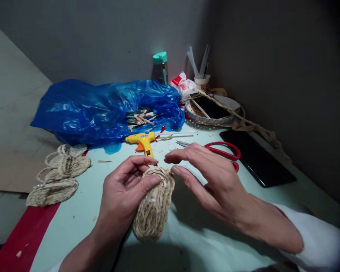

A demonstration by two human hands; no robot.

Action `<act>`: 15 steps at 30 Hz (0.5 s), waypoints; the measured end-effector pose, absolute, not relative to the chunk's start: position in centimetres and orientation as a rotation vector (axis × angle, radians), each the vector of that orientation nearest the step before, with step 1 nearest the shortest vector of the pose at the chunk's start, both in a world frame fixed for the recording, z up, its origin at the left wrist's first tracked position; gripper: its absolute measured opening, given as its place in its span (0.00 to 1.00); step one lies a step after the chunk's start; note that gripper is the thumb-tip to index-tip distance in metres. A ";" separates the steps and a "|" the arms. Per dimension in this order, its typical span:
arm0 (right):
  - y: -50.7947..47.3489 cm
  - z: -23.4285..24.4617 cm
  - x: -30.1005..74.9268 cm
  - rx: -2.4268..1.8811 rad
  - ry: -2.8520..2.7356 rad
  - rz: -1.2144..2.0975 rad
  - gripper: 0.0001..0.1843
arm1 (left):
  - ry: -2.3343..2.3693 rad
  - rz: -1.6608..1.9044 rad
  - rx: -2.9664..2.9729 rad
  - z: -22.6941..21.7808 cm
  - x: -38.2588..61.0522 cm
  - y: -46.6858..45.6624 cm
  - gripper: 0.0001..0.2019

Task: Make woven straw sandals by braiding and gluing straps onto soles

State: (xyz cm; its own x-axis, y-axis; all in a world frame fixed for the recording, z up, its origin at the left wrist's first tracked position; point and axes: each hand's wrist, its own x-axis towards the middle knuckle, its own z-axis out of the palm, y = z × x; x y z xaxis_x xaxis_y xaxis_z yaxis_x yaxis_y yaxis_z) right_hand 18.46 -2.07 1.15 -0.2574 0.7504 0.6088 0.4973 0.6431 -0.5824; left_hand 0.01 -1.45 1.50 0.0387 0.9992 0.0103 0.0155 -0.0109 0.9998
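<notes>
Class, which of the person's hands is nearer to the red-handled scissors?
Right. The right hand is just in front of the scissors, partly hiding them; the left hand is farther off to their left, gripping the woven oval piece.

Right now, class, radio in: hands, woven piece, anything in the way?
Left hand gripping oval woven piece. Right hand open beside its far end, contact unclear. Glue gun and scissors lie just beyond the hands.

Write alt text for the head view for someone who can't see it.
The left hand holds a coiled, braided oval piece, with the right hand open beside its upper end. Beyond lie a yellow glue gun, red-handled scissors and a blue bag.
</notes>
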 end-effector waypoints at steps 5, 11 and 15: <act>-2.0 1.2 18.3 -0.991 -1.946 0.468 0.05 | 1.174 1.103 1.228 1.7 -0.1 -1.5 0.08; -1.8 1.3 18.0 -1.130 -1.752 0.834 0.04 | 1.154 1.034 1.202 1.6 -0.1 -1.5 0.12; -1.7 2.1 18.4 -1.143 -1.743 0.885 0.06 | 1.170 0.921 1.228 1.8 0.0 -1.7 0.10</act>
